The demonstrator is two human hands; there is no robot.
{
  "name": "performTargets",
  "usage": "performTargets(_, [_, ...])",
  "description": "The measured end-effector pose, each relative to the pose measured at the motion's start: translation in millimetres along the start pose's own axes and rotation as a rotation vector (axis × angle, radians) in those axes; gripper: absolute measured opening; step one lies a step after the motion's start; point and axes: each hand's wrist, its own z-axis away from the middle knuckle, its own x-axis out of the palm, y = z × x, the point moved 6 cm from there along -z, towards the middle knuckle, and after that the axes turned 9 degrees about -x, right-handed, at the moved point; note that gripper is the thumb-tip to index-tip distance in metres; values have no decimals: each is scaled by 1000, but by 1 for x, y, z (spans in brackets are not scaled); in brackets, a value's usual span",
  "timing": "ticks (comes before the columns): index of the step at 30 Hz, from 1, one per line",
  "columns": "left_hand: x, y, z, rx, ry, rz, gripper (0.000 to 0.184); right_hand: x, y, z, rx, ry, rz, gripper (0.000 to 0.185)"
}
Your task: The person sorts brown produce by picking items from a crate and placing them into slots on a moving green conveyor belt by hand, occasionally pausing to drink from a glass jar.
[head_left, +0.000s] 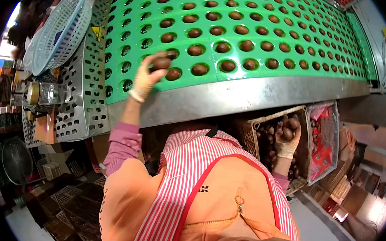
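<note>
Holding above the sheet: your pale-gloved left hand (147,76) curls its fingers around at least one dark brown egg-shaped piece (161,63); the exact count is hidden.
Green holed sheet (187,81): beneath and ahead of that hand; occupied holes spread to its right, vacant holes (127,85) lie just to its left.
Steel edge (236,100): on your side of the left hand, extending to its right.
Lattice-sided crate (247,139): around your right hand (286,148), whose bent fingers grip several brown pieces (288,134); more loose pieces lie below it.
Pale tub (337,125): to the right of the right hand, with red plastic (321,162) inside.
Lidded glass jar (48,93): well to the left of the left hand.
Step in hand: judged to be seating pieces singly with your left hand while the right gathers a supply.
Next move: seems to call for lowering the left-hand piece squarely into a vacant hole beside it.
</note>
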Motion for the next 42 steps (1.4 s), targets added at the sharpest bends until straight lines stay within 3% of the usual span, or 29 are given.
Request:
performTargets(1, [-43, -16, -2, 21, 62, -62, 54, 31, 7, -9, 4, -42, 120, 56])
performTargets(4, [-136, -86, 1, -426, 253, 104, 55, 125, 45, -40, -21, -280, 583, 46])
performTargets(6, [-165, -111, -2, -373, 292, -162, 54, 192, 81, -49, 23, -369, 936, 51])
performTargets(8, [-182, -110, -7, -309, 411, -495, 52, 258, 121, -62, -471, -646, 1405, 53])
performTargets(10, [-183, -72, -11, -230, 611, -894, 49, 332, 167, -45, -620, -849, 1537, 55])
performTargets(12, [-174, -21, -23, -281, 664, -990, 50, 376, 226, -32, -777, -1048, 1622, 52])
performTargets(15, [-184, -21, -63, -401, 608, -1194, 47, 414, 314, -20, -758, -1277, 1683, 49])
performTargets(18, [-189, -56, -98, -666, 356, -1294, 43, 419, 388, -28, -566, -1401, 2153, 51])
performTargets(20, [-189, -53, -100, -737, 264, -1257, 54, 409, 415, -44, -460, -1458, 2176, 52])
performTargets(22, [-196, -48, -106, -588, 394, -1215, 48, 431, 410, -47, -499, -1438, 2144, 41])
performTargets(24, [-201, -46, -125, -298, 480, -1211, 47, 446, 417, -60, -571, -1483, 2188, 46])
performTargets(25, [-204, -42, -135, -150, 525, -1207, 46, 447, 426, -66, -541, -1608, 2197, 49])
performTargets(27, [-203, -44, -160, 28, 506, -1241, 44, 451, 441, -76, -477, -1856, 2193, 56])
performTargets(28, [-202, -48, -172, 117, 495, -1255, 42, 461, 442, -80, -559, -1845, 2179, 59])
performTargets(29, [-205, -60, -185, 103, 456, -1260, 42, 472, 442, -83, -638, -1835, 2163, 62])
performTargets(32, [-215, -75, -190, 34, 642, -1187, 43, 501, 444, -97, -891, -1833, 1994, 67])
performTargets(34, [-217, -84, -183, -145, 655, -1125, 44, 499, 462, -119, -1027, -1891, 1914, 66])
performTargets(35, [-217, -86, -179, -176, 639, -1121, 44, 491, 471, -135, -884, -1922, 1956, 62])
performTargets(36, [-220, -90, -177, -207, 626, -1118, 44, 491, 466, -136, -974, -1831, 1929, 60])
performTargets(38, [-223, -99, -175, 27, 563, -960, 38, 488, 451, -122, -1132, -1663, 1864, 56])
performTargets(40, [-227, -104, -173, 151, 541, -740, 34, 487, 443, -92, -931, -1608, 1593, 38])
performTargets(42, [-239, -105, -170, 57, 561, -420, 30, 464, 467, -33, -697, -1878, 1563, 34])
